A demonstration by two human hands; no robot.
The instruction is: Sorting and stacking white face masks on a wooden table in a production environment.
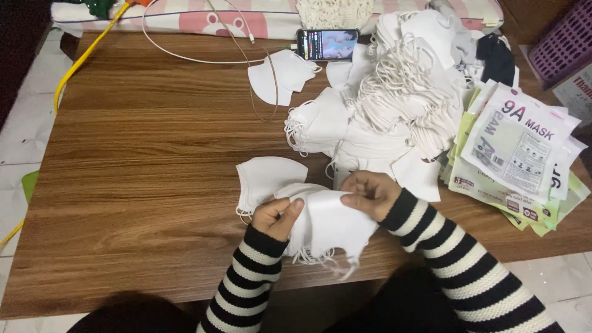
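Head view. The left hand point(277, 216) is curled narrow, thumb pressed against the left edge of a small stack of white masks point(327, 225), pinching it. The right hand point(370, 192) is also nearly closed, its fingertips gripping the stack's upper right edge. Both wrists come out of black-and-white striped sleeves point(456, 259). The stack is held between the two hands just above the near edge of the wooden table point(142, 160), with thin ear loops point(327, 259) dangling from its lower side past the table edge.

Touching the stack on its left, a folded mask point(265, 179) lies flat on the table, partly under the left hand's fingers. Behind the right hand rises a large heap of masks point(394, 105), loops tangled on top; it stands close to the hand and reaches to the far edge. A single mask point(280, 77) lies apart on the far side, with a thin cable point(185, 57) curving beside it. A phone point(327, 43) leans at the far edge with its screen lit. On the right, a pile of flat printed packets point(518, 154) overlaps the heap's side. A dark cloth point(496, 55) lies at the far right, near a purple basket point(564, 40). A yellow cord point(80, 61) runs off the table's far left corner.
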